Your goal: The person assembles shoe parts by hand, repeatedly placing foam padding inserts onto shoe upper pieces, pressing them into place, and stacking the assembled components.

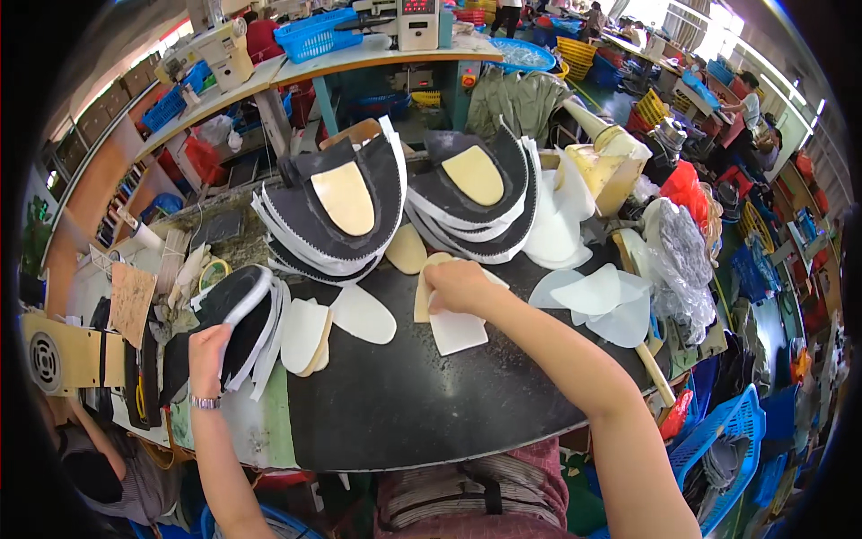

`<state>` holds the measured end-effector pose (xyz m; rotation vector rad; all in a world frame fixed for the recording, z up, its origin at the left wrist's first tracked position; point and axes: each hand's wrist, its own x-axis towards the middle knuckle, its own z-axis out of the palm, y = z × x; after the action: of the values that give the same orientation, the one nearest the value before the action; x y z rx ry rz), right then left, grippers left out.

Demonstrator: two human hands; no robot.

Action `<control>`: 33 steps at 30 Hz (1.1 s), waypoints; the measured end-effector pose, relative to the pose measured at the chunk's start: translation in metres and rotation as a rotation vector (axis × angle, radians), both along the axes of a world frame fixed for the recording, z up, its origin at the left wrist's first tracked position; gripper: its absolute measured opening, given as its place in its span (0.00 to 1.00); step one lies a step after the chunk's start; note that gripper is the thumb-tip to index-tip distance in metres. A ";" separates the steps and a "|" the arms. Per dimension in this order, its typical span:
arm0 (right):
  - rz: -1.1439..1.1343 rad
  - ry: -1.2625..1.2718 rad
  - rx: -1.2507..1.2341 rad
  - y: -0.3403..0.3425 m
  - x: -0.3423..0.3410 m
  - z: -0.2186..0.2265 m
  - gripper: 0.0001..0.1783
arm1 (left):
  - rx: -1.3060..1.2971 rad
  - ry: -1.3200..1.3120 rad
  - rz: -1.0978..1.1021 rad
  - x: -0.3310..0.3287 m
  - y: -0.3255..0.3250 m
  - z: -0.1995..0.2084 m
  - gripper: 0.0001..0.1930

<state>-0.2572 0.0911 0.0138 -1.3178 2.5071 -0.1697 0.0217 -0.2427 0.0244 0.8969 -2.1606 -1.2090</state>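
My left hand (208, 350), a metal-banded watch on its wrist, closes on the near edge of a black shoe upper piece (229, 295). This piece lies at the left end of the dark table, against several white-lined layers. My right hand (460, 286) is closed, its fingertips pressed on a cream tongue-shaped pad (421, 301) in the middle of the table. A white pad (459, 334) lies partly under that hand. Left of it are another white pad (366, 314) and a small white-and-cream stack (305, 334).
Behind my hands stand two stacks of black uppers, topped by cream pads (343, 198) (473, 175). Translucent sheets (620, 310) and a wooden-handled tool (655, 375) lie at the right. A blue basket (718, 449) stands beside the table; a cream machine (63, 355) is far left.
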 end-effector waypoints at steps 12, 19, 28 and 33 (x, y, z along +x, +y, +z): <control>-0.414 -0.674 -0.830 0.109 0.019 0.032 0.12 | -1.040 0.094 -0.940 0.013 0.229 0.015 0.17; -0.058 0.336 -0.880 0.124 0.068 0.054 0.04 | -0.133 0.099 -1.118 -0.038 0.261 0.037 0.41; -0.403 0.315 -0.993 0.155 0.103 0.047 0.18 | 0.621 0.230 -0.556 -0.185 0.249 -0.004 0.16; -0.924 -0.424 -0.929 0.235 0.090 -0.003 0.14 | -0.642 0.420 -0.370 -0.194 0.213 -0.018 0.32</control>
<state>-0.1672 0.3260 0.0106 -0.1070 2.4592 -1.7323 -0.1724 -0.0295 0.0062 -0.0275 -2.1861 -0.6777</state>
